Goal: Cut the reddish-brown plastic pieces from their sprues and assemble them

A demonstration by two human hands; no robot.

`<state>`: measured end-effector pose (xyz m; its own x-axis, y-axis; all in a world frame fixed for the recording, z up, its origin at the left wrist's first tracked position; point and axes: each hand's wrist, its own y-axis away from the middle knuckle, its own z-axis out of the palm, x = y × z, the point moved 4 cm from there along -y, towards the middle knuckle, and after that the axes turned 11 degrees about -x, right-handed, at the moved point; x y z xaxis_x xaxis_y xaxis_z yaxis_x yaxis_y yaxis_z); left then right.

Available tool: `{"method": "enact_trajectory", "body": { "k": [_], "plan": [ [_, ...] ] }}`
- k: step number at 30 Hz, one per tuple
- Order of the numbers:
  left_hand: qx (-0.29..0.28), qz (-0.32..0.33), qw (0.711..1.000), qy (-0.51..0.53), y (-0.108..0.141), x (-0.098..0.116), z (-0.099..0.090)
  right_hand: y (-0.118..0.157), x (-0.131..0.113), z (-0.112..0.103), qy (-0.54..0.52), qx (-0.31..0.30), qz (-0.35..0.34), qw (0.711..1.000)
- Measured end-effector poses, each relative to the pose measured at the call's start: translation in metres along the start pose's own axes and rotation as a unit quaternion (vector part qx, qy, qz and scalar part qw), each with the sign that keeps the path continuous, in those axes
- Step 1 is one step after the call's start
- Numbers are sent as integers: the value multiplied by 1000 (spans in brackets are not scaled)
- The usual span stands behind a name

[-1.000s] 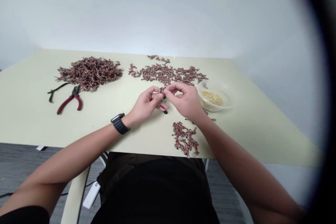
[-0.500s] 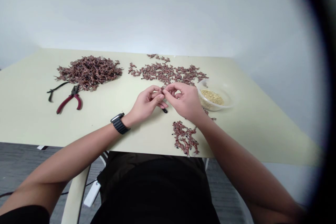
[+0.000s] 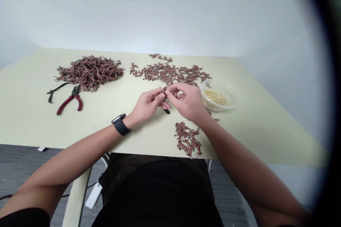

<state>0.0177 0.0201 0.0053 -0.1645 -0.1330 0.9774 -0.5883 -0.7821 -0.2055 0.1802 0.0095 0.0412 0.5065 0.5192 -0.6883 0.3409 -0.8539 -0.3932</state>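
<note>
My left hand and my right hand meet fingertip to fingertip above the middle of the table. Between them is a small brown figure, mostly hidden, which my left hand pinches. The thumb and forefinger of my right hand are pressed together at the same piece; whatever else they hold is too small to make out. Under my fingers shows the end of a black object. Behind my hands many brown figures lie spread out. A clear round bowl with small gold-coloured pieces stands right of my right hand.
A large heap of brown figures lies at the back left of the pale table. Red-handled pliers and a black tool are before it. More figures lie near the front edge.
The fingers of my left hand have shifted slightly around the small figure. My right hand has hardly moved.
</note>
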Motion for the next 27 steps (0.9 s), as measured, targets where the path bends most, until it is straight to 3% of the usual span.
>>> {"method": "enact_trajectory", "body": {
  "k": [16, 27],
  "plan": [
    [-23, 19, 999, 20, -3, -6, -1, 1, 1, 3, 8, 40, -33, 999],
    [-48, 12, 998, 33, -3, -6, -1, 2, 5, 4, -37, 30, -6, 999]
  ]
}}
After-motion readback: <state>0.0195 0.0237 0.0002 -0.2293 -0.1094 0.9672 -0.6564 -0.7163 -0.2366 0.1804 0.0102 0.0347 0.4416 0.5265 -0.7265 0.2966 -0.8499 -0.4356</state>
